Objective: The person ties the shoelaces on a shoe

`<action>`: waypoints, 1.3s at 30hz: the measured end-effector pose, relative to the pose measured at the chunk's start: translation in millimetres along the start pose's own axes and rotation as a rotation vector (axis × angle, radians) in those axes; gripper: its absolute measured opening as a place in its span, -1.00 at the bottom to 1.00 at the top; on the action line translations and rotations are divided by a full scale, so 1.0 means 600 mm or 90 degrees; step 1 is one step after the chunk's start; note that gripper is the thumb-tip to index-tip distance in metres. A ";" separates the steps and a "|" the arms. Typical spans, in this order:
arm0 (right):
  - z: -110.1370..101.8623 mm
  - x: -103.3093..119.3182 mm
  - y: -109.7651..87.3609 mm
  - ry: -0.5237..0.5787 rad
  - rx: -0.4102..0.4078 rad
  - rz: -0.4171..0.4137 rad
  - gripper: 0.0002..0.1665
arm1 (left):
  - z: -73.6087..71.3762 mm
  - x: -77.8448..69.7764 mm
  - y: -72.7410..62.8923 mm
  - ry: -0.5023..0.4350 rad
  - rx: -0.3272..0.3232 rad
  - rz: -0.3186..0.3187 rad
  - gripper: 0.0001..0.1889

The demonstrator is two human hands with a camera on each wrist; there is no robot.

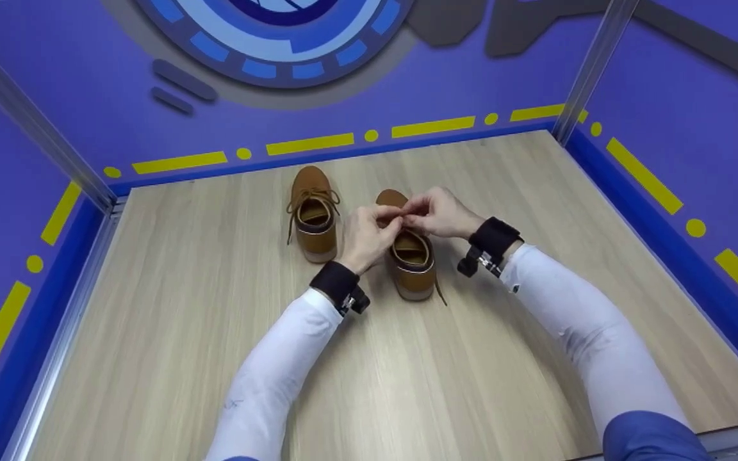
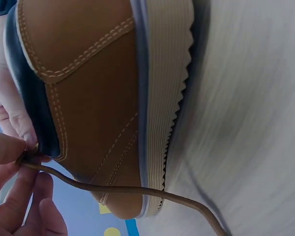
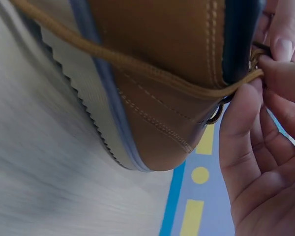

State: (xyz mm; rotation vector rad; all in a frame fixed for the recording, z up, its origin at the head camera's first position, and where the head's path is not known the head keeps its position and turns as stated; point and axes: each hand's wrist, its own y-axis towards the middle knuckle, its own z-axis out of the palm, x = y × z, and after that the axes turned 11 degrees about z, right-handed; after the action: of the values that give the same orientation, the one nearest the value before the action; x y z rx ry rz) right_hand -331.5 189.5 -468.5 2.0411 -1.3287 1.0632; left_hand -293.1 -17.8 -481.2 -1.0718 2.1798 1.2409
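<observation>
Two brown lace-up shoes stand side by side, toes pointing away. Over the lacing of the right-hand shoe both hands meet, fingertips close together. My left hand pinches the brown shoelace, whose loose end trails down past the sole in the left wrist view. From the other side my right hand pinches lace between thumb and forefinger; in the right wrist view a lace runs from these fingertips across the shoe's side. The knot area is partly hidden behind the fingers.
The left-hand shoe has its lace tied in a bow, with ends hanging at its sides. Both shoes stand on a wood-grain tabletop. Blue panels with yellow marks enclose the back and sides.
</observation>
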 end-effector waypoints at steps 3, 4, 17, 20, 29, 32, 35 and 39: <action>0.001 0.001 0.001 0.007 0.001 0.011 -0.86 | 0.000 -0.001 -0.001 0.021 -0.010 0.012 -0.83; 0.001 0.000 0.001 0.023 0.005 0.022 -0.86 | 0.001 -0.001 -0.001 0.019 -0.012 0.014 -0.83; -0.003 -0.005 -0.005 0.321 0.155 0.214 -0.82 | 0.007 -0.008 -0.003 0.050 -0.017 0.038 -0.84; -0.004 -0.006 -0.006 0.315 0.156 0.223 -0.90 | 0.009 -0.008 -0.004 0.053 -0.019 0.035 -0.85; 0.004 -0.003 -0.010 0.349 0.113 0.194 -0.85 | 0.012 -0.010 -0.003 0.046 -0.024 0.021 -0.84; 0.006 0.000 -0.011 0.347 0.089 0.173 -0.83 | 0.011 -0.012 -0.002 0.038 -0.026 0.007 -0.85; 0.006 0.006 -0.012 0.346 0.049 0.151 -0.83 | 0.011 -0.013 0.000 0.034 -0.032 -0.006 -0.87; 0.003 0.009 -0.016 0.364 0.011 0.131 -0.84 | 0.012 -0.013 0.001 0.029 -0.038 -0.010 -0.88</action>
State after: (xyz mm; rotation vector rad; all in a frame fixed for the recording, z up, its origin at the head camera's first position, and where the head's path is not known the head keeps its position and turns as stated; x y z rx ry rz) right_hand -321.1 189.3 -465.1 1.4587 -1.2305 1.6013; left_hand -288.9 -8.4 -479.1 -1.1491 2.1755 1.2932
